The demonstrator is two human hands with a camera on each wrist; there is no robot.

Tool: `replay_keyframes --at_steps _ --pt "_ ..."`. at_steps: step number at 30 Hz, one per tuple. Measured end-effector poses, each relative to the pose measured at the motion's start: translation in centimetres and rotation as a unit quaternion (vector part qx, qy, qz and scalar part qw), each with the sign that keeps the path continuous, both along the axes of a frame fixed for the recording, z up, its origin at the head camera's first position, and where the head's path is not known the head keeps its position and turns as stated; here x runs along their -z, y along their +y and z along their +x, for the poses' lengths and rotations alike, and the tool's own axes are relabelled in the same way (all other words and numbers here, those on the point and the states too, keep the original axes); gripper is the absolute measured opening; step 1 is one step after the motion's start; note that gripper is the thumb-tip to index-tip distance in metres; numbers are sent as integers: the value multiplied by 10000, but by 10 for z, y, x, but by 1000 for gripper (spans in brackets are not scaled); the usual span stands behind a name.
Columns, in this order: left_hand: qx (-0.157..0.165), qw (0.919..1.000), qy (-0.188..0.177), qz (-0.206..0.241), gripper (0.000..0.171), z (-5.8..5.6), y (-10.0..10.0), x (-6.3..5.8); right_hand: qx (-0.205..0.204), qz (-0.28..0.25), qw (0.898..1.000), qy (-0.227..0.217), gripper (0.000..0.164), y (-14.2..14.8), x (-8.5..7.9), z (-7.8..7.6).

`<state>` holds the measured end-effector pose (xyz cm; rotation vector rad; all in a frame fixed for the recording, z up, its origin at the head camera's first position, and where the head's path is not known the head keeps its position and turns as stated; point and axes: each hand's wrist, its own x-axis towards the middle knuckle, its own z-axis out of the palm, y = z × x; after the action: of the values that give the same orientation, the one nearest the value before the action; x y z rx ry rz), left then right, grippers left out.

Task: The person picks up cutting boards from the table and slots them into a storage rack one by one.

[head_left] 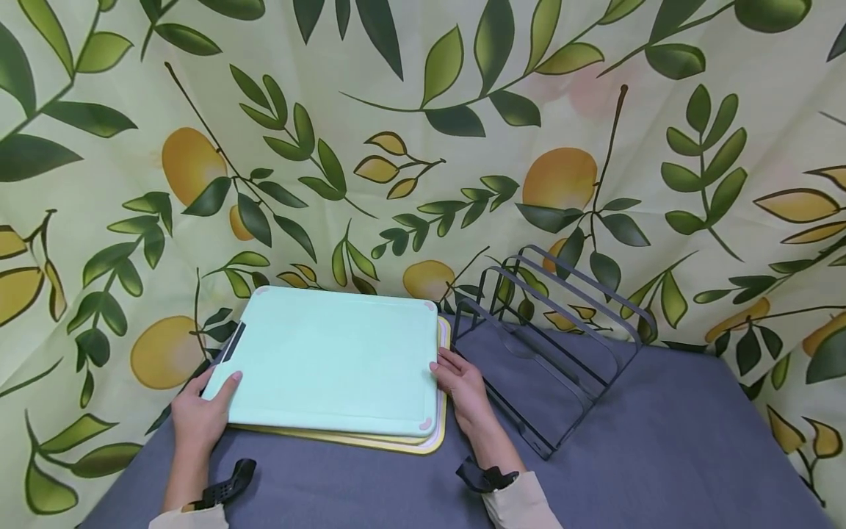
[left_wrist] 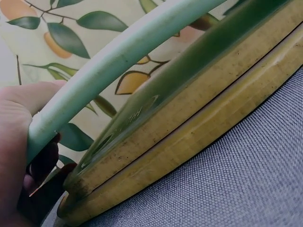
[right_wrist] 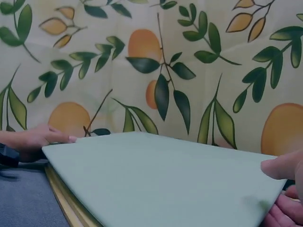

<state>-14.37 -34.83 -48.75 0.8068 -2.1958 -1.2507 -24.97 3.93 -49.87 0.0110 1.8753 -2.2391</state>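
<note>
A mint-green cutting board (head_left: 337, 360) with pink corners lies in both hands above other boards. At its left edge my left hand (head_left: 200, 413) grips it, thumb on top. My right hand (head_left: 463, 388) pinches the right edge; the right wrist view shows the thumb above and the fingers beneath. Under it, yellow-edged cutting boards (left_wrist: 137, 156) are stacked on the cloth. A gap separates the mint board from this stack in the left wrist view, so it is raised there. Most of the stack's top is hidden by the mint board.
A dark wire rack (head_left: 548, 353) with several upright loops stands right of the boards, close to my right forearm. Blue-grey cloth (head_left: 681, 441) covers the table. Behind hangs a curtain (head_left: 423, 184) printed with leaves and fruit.
</note>
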Motion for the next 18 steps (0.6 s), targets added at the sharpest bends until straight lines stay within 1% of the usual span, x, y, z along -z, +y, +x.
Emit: replay_keyframes --at_steps 3,6,8,10,14,16,18 --pt "-35 9999 147 -48 67 1 1 1 -25 -378 9991 -208 62 -1 0 1" --pt "-107 9998 158 -50 67 1 0 3 -29 -460 9984 -326 62 -1 0 2" --pt "-161 9998 141 -44 67 2 -1 4 -65 -360 9988 -321 60 -2 0 2" --pt "-202 9997 116 -22 67 2 -2 4 -124 -140 9995 -263 60 -1 0 3" --pt "-165 9999 46 -3 68 2 -1 2 -259 331 9990 -140 59 0 -1 3" --pt "-134 9999 63 -3 68 1 -1 1 -381 375 9985 -88 61 0 -2 4" --pt "-141 9998 100 -40 67 1 0 0 -488 309 9983 -39 62 0 -3 5"
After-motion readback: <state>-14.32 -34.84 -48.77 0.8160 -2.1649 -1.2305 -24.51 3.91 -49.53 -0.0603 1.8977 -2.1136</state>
